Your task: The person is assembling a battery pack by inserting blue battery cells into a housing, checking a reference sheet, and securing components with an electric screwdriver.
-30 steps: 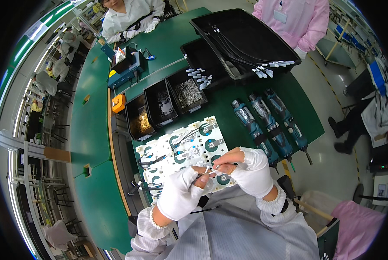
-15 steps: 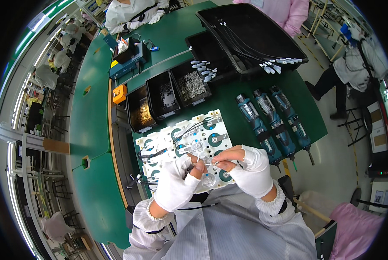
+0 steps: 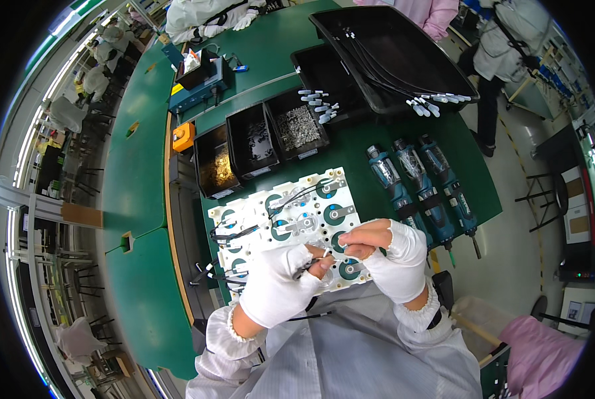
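A gap opens above a white board [image 3: 251,217]

The right hand [image 3: 396,265] has just moved slightly away from the left hand [image 3: 283,276], so the small white piece [image 3: 326,253], above the board's near side, seems held by the left alone. Left fingers look clamped on it; right fingers are bunched close, their grip unclear. On the green worktop [image 3: 348,143]: one board, three power screwdrivers [image 3: 417,183], three small parts bins [image 3: 257,172] in a row.
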Demonstrator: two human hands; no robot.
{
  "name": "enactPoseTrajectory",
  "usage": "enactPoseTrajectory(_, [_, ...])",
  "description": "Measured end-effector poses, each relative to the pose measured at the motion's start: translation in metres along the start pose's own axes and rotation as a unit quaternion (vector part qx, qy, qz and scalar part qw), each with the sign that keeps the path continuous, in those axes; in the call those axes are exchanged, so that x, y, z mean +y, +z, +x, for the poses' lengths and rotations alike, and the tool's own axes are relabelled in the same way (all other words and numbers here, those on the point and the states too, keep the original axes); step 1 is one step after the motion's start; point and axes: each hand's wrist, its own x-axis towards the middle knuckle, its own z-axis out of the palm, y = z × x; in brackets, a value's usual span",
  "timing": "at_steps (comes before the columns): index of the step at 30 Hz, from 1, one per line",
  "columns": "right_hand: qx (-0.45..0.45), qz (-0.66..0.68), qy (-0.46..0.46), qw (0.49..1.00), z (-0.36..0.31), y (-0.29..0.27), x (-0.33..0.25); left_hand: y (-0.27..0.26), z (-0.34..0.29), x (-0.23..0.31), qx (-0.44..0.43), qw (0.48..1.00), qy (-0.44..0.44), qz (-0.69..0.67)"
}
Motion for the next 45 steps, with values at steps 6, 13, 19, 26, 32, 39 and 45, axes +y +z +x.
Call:
enactPoseTrajectory(6, [-0.025,0.000,0.019,1.000,0.006,-0.004,-0.002,0.008,-0.003,-0.001,0.030,0.987,0.089,0.130])
enactPoseTrajectory(13, [-0.059,-0.021,0.014,0.998,0.002,-0.005,-0.003,0.007,-0.003,-0.003,0.028,0.964,0.134,0.229])
enactPoseTrajectory(19, [-0.097,-0.059,-0.011,0.993,-0.001,-0.010,-0.009,0.008,-0.003,-0.003,0.043,0.951,0.148,0.267])
enactPoseTrajectory(26, [-0.126,-0.096,-0.046,0.986,-0.006,-0.009,-0.015,0.010,-0.004,-0.007,0.060,0.955,0.159,0.241])
enactPoseTrajectory(32, [-0.110,-0.097,-0.020,0.989,-0.006,-0.015,-0.018,-0.022,0.001,0.010,-0.034,0.994,-0.098,-0.041])
enactPoseTrajectory(39, [-0.381,0.092,0.035,0.919,-0.012,-0.032,-0.034,-0.030,0.008,-0.020,0.301,0.950,0.065,0.050])
enactPoseTrajectory(45, [-0.204,-0.073,0.109,0.970,-0.003,-0.041,-0.024,-0.036,-0.003,0.002,0.322,0.892,0.087,0.305])
